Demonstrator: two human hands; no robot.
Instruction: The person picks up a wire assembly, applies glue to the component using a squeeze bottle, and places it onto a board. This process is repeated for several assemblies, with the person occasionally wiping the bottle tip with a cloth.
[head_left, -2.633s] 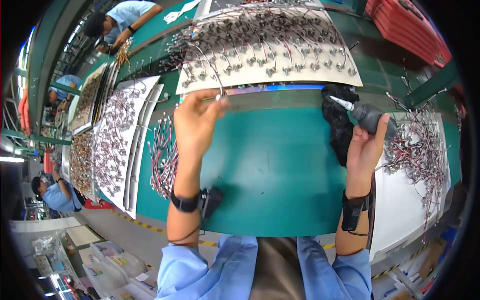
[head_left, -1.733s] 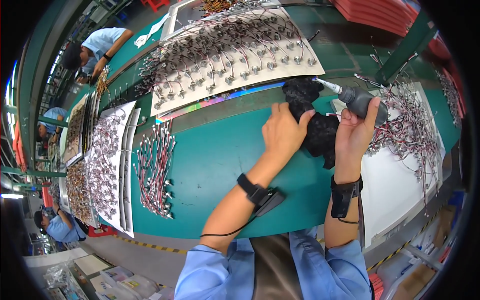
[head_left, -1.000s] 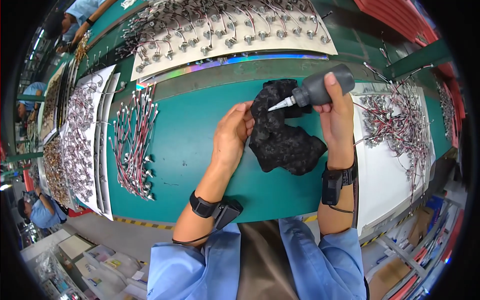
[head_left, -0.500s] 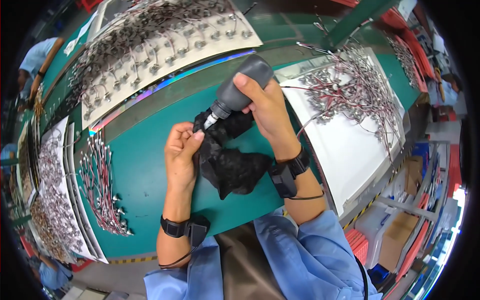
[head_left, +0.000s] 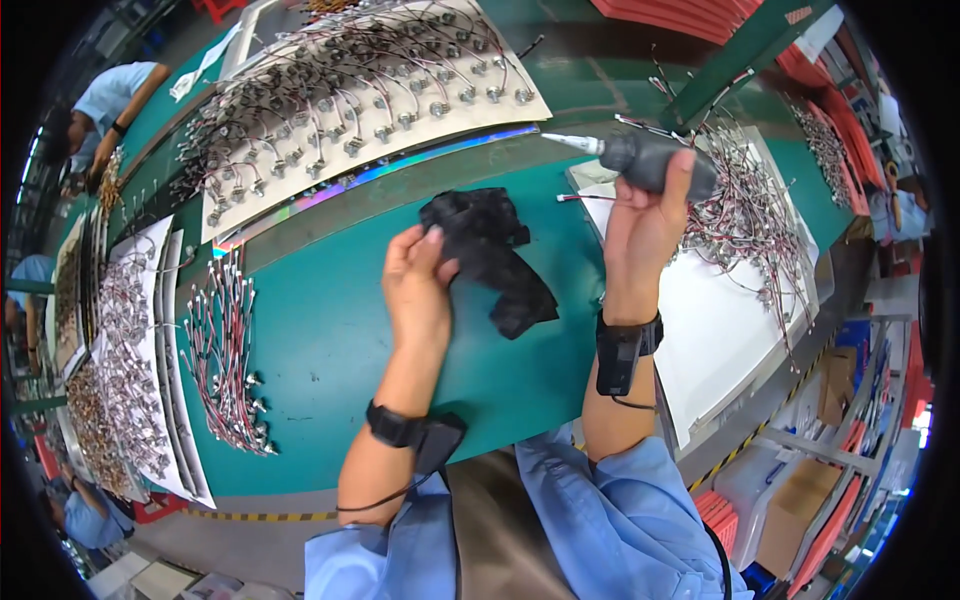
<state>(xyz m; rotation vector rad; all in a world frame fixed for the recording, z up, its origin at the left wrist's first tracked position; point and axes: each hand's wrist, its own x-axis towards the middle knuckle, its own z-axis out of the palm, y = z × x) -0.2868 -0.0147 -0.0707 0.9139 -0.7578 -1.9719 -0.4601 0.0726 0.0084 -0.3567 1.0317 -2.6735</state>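
Observation:
In my right hand (head_left: pixel 640 235) is a dark grey squeeze bottle (head_left: pixel 648 162), held on its side with its pale tapered nozzle pointing left. It hangs over the right part of the green table (head_left: pixel 330 310), near a white board with wired parts. My left hand (head_left: pixel 413 285) pinches the left edge of a crumpled black cloth (head_left: pixel 490 245) between thumb and fingers. The cloth lies loosely on the table, apart from the bottle.
Small metal parts on red and white wires cover a pale board (head_left: pixel 420 75) at the back. A wire bundle (head_left: pixel 225 360) lies left of my left arm, beside stacked loaded sheets (head_left: pixel 170 400). On the right, tangled wired parts (head_left: pixel 750 210) lie on a white board (head_left: pixel 690 330).
The bottle has lifted off the cloth and swung right, its nozzle turning from downward to leftward. The cloth now lies flatter and farther from me. My left hand keeps its pinch.

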